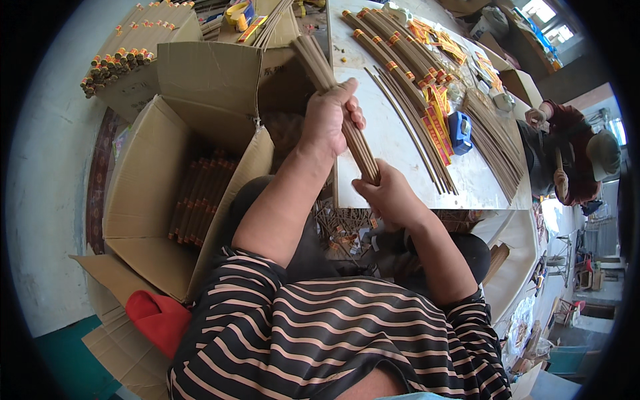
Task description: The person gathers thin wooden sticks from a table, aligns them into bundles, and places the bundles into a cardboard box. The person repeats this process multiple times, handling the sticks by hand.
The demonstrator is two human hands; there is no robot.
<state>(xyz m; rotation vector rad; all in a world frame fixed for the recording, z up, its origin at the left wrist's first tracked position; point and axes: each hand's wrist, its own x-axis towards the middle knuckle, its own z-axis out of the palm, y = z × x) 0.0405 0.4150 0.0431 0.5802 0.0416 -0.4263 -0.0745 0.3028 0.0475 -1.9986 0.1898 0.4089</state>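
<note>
Matt sticks [360,148], smooth cardboard box [143,177]

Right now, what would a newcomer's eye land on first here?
Probably the bundle of brown sticks slanting across the middle, the left hand around it and the right hand at its near end. Next, the bright red cloth at lower left, by the open cardboard box. Then the blue object on the white table, upper right of centre.
</note>
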